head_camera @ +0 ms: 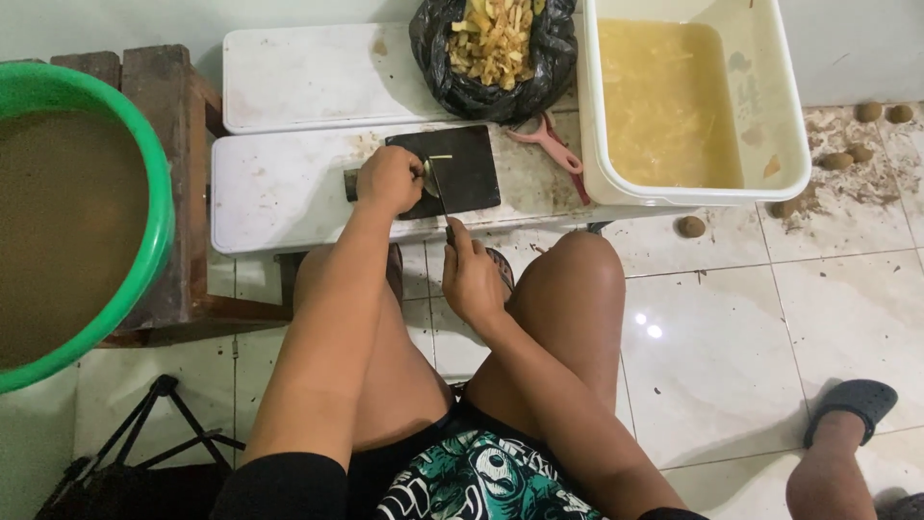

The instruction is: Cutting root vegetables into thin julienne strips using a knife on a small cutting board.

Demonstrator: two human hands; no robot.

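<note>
Black sleeves, green-and-white patterned black shorts, bare knees.

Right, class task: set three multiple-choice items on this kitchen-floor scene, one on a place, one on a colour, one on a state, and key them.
1. Where does the pink peeler lie?
A. in the green basin
B. between the black cutting board and the white tub
C. on the floor tiles

2. What colour is the basin at the left?
A. green
B. red
C. white

3. What is the right hand doing?
A. resting open on a knee
B. gripping a knife
C. holding the peeler

Key:
1 B, it lies on the white slab between them.
2 A, its rim is bright green.
3 B, its fingers close round the handle while the left hand steadies a piece on the board.
</note>
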